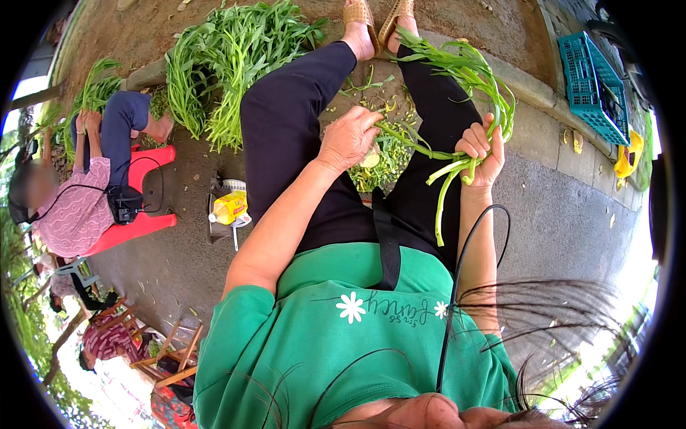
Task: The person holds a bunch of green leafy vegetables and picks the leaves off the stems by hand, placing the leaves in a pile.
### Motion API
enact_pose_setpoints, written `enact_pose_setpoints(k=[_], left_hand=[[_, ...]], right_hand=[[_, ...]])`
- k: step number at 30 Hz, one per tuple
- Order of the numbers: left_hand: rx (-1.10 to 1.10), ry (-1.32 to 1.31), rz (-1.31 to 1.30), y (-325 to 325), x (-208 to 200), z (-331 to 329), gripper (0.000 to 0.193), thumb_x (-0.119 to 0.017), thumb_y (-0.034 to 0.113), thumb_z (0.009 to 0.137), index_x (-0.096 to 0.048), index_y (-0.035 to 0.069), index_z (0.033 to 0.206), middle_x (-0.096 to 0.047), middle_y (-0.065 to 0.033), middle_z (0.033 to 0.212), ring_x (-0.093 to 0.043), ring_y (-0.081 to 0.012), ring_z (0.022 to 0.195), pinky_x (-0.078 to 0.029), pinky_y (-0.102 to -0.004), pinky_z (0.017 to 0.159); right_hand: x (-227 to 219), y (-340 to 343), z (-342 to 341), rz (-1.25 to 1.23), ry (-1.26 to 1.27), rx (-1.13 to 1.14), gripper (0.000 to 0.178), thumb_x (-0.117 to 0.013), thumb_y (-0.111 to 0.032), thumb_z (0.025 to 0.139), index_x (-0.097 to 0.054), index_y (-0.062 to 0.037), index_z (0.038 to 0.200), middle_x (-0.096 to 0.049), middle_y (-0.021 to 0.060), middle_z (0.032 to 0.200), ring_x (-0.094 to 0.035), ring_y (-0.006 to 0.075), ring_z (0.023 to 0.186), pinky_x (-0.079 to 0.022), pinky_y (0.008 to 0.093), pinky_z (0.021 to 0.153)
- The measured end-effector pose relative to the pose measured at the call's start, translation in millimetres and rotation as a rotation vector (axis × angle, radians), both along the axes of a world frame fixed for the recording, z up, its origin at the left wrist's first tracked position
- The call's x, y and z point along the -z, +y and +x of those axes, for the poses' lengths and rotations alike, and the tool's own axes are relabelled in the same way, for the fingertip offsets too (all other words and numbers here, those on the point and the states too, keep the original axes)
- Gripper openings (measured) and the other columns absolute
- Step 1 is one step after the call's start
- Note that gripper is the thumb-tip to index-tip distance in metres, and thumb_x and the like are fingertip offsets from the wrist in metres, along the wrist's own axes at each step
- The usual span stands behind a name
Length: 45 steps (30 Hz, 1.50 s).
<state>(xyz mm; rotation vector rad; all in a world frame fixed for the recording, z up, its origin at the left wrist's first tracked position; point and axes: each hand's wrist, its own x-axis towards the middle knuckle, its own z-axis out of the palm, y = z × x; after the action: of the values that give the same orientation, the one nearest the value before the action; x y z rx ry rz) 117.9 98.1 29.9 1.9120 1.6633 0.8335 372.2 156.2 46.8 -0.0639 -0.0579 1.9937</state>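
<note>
My right hand [483,151] is closed round a bunch of water spinach [493,86]; its leafy ends arch up beyond the fist and the pale cut stems hang below it. One long stem [414,141] stretches from this bunch across to my left hand [346,139], whose thumb and fingers pinch its end. Both hands are above my lap, between my spread knees. Below them on the ground lies a scattered heap of torn green bits [386,164], partly hidden by the stem and my left hand.
A large pile of water spinach [243,64] lies beyond my left knee. A yellow-labelled bottle [230,207] stands to my left. At the far right are a teal crate [589,86] and a yellow bag [629,156]. Another person sits on a red stool [136,204] at left, handling greens.
</note>
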Motion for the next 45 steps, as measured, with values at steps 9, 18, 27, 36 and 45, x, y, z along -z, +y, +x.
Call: enact_pose_setpoints(k=[9,18,27,36,45], left_hand=[[0.097,0.045,-0.072,-6,9,-6,0.015,-0.058,0.012,0.082,-0.063,0.005,0.094,-0.059,-0.0098,0.086,-0.06,-0.0298,0.08,-0.048,-0.037,0.071],[0.124,0.062,-0.158,-11,9,-4,0.014,-0.058,0.012,0.074,-0.065,0.002,0.083,-0.061,-0.012,0.076,-0.061,-0.0306,0.071,-0.049,-0.0377,0.066],[-0.232,-0.473,-0.313,-10,9,-1,0.008,-0.058,0.007,0.07,-0.063,0.0,0.072,-0.061,-0.0064,0.063,-0.056,-0.013,0.056,-0.044,-0.0263,0.056],[-0.504,-1.282,-0.622,-10,18,1,0.003,-0.057,-0.001,0.075,-0.06,0.0,0.075,-0.055,-0.0033,0.065,-0.046,-0.0072,0.052,-0.036,-0.0205,0.047],[-0.513,-1.486,-0.689,-14,21,-5,0.004,-0.054,-0.001,0.075,-0.058,0.001,0.077,-0.056,-0.0065,0.068,-0.044,-0.0102,0.052,-0.037,-0.0248,0.048]], right_hand=[[0,1,0,0.0,-0.03,-0.006,0.023,-0.048,-0.02,0.095,-0.055,-0.0039,0.11,-0.034,-0.0036,0.062,-0.033,0.0057,0.052,-0.035,0.0203,0.051],[1,1,-1,-0.001,-0.039,-0.009,0.024,-0.049,-0.021,0.094,-0.055,-0.0042,0.111,-0.034,-0.0037,0.062,-0.033,0.0056,0.053,-0.035,0.0203,0.051],[1,0,-2,-0.02,-0.096,0.029,0.023,-0.049,-0.022,0.094,-0.054,-0.0049,0.108,-0.033,-0.0039,0.061,-0.031,0.0061,0.053,-0.033,0.0209,0.052],[3,0,-6,-0.04,-0.189,0.082,0.019,-0.049,-0.021,0.094,-0.055,-0.0058,0.104,-0.032,-0.0044,0.06,-0.031,0.0066,0.052,-0.032,0.022,0.052],[2,2,-8,-0.076,-0.176,0.104,0.017,-0.05,-0.019,0.093,-0.056,-0.0048,0.099,-0.031,-0.0047,0.058,-0.031,0.0062,0.05,-0.032,0.0214,0.049]])
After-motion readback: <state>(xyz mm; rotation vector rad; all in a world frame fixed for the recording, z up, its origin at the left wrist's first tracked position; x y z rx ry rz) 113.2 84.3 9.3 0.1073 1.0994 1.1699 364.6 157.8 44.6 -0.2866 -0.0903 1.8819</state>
